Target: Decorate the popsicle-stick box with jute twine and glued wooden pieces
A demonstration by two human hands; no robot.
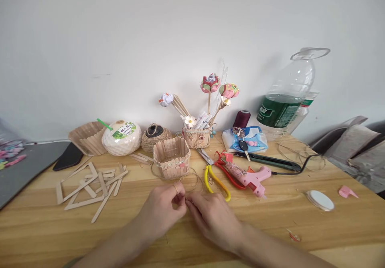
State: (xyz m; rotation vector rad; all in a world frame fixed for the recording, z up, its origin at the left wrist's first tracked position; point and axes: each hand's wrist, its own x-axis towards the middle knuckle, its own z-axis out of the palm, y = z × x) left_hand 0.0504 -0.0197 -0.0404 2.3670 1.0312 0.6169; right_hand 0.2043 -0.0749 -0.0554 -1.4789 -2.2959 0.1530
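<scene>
Your left hand [167, 203] and right hand [214, 216] meet fingertip to fingertip, both pinched closed on what looks like the thin twine [197, 175], its end hidden between them. The twine loops loosely away beyond your fingertips, towards the basket [171, 168], which sits just past them, slightly left, nearer your left hand, its wider side facing you.

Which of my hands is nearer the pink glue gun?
Right. Your right hand is nearer, in front and left of the pink glue gun; your left hand sits farther left.
</scene>
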